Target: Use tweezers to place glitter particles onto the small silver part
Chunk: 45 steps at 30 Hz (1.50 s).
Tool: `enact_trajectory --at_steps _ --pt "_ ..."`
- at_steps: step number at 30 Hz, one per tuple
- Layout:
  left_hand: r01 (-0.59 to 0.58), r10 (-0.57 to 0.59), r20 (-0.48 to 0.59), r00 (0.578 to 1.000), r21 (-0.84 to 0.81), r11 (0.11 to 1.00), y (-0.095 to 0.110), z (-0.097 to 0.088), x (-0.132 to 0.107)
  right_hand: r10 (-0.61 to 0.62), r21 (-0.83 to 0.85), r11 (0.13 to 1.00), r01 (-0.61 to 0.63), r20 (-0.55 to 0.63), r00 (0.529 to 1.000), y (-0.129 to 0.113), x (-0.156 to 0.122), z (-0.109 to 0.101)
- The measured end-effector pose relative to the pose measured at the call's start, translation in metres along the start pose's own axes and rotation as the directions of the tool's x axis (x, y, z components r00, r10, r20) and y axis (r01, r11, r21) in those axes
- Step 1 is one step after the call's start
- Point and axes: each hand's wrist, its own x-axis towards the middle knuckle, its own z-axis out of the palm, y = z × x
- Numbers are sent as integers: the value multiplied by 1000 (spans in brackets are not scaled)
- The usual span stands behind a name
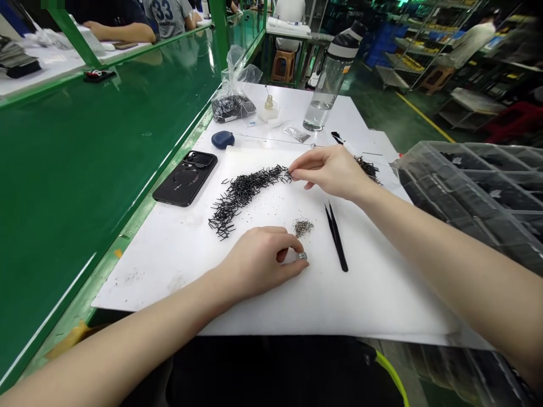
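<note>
Between thumb and forefinger, my left hand (263, 257) grips a small silvery metal part (302, 256) just above the white work surface. My right hand (328, 169) is pinched closed at the right end of a long pile of small black bent pieces (246, 189); whatever is between its fingertips is too small to make out. A little heap of tiny metallic bits (303, 228) lies just beyond my left fingertips. To the right of that heap, black tweezers (337, 240) lie on the white surface, their points facing away from me.
A black phone (185, 178) and dark blue case (223, 139) lie left. Behind stand a bag of black parts (233, 104), a small bottle (268, 110) and a tilted-looking water bottle (328, 85). A compartment box (479, 186) is right; a green conveyor (106, 141) runs left.
</note>
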Motion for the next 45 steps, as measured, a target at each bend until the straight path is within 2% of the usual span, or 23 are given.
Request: enact_trajectory --at_steps 6,10,15,20,27,35,45 --pt "-28 27 17 1000 58 998 2 0 -4 33 -87 996 -28 57 998 17 10 4" --pt "-24 22 23 999 85 996 3 -1 -5 25 -155 988 -18 43 999 24 8 3" --pt "-17 15 23 1000 87 996 5 -3 -4 8 -249 968 -3 22 1000 20 1 4" --pt "-7 6 24 1000 61 998 7 -6 -3 22 -314 949 -5 53 998 20 -6 2" --pt "2 -2 0 1000 23 1000 9 -7 -2 7 -376 926 24 82 997 24 -4 -6" --pt "-15 16 -1 1000 29 999 6 -5 -3 92 -292 954 -62 87 992 23 1 -10" --pt "-24 24 -20 1000 2 1000 -1 -4 -2 142 -96 988 -125 192 971 14 14 -8"
